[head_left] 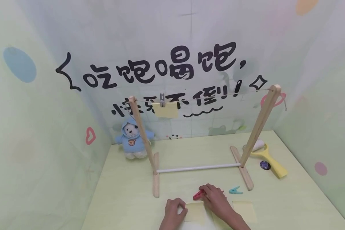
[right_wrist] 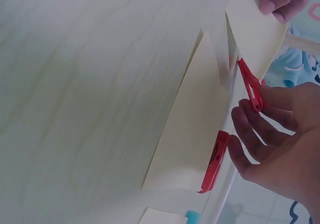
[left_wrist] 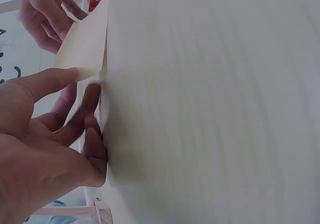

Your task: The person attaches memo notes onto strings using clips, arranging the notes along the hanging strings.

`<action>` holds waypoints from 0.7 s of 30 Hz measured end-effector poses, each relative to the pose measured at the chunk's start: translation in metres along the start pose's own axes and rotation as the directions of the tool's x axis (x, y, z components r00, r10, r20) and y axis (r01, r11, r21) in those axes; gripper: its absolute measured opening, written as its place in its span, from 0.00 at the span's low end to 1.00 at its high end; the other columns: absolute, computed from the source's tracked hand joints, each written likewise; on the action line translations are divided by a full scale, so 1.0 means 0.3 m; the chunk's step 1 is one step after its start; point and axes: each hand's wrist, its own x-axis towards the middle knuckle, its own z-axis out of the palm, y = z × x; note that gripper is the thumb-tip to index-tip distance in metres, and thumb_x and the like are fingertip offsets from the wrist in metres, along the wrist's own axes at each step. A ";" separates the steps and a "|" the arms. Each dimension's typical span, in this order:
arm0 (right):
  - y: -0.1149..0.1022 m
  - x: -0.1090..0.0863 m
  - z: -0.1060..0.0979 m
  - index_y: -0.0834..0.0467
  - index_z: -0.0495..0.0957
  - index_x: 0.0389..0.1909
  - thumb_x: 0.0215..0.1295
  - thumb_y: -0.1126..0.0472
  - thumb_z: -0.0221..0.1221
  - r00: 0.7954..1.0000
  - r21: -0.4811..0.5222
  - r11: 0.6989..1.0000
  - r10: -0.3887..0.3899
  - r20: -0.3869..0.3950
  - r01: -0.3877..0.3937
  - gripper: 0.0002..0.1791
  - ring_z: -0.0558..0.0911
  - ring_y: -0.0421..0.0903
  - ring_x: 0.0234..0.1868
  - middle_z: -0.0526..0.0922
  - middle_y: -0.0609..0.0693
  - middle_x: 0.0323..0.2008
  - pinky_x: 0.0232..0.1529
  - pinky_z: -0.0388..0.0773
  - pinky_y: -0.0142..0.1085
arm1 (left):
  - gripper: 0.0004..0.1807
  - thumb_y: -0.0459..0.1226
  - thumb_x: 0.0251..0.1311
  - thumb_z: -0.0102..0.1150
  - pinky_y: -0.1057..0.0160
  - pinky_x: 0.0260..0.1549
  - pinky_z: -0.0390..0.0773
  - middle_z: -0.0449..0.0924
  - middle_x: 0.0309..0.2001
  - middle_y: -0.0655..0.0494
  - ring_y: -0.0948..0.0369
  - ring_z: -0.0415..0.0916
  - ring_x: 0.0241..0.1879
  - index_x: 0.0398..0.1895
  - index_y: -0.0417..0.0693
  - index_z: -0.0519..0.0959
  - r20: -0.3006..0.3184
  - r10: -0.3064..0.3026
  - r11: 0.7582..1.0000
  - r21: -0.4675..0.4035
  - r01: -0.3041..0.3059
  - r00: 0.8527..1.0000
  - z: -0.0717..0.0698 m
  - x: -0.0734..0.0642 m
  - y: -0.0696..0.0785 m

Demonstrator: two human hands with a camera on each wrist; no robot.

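Observation:
My left hand (head_left: 173, 213) pinches the left edge of a pale yellow paper slip (head_left: 195, 212); in the left wrist view the thumb lies on top and the slip is lifted at an angle. A red clothespin (right_wrist: 251, 85) is between the thumb and fingers of my right hand (head_left: 217, 203), its tip at the slip's edge in the right wrist view. Below that hand, a second red clothespin (right_wrist: 215, 162) lies against the edge of another yellow slip (right_wrist: 187, 129). A teal clothespin (head_left: 235, 190) lies right of the right hand, near a further slip (head_left: 245, 211).
Behind the hands stands a wooden frame (head_left: 257, 127) with a white bottom bar (head_left: 198, 168). A metal clip (head_left: 162, 100) holds a yellow slip (head_left: 166, 111) on its string. A blue-clad plush toy (head_left: 132, 140) sits left; a yellow-handled roller (head_left: 271, 161) and dark round object (head_left: 265, 165) lie right.

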 end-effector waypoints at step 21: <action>0.002 0.039 -0.063 0.66 0.85 0.55 0.67 0.73 0.71 0.977 0.468 0.876 0.183 -0.107 -0.113 0.16 0.87 0.40 0.39 0.89 0.49 0.39 0.38 0.86 0.35 | 0.05 0.35 0.68 0.73 0.68 0.35 0.71 0.86 0.34 0.61 0.72 0.72 0.35 0.43 0.43 0.90 -0.125 -0.082 0.982 -0.181 0.059 0.989 0.009 0.002 -0.017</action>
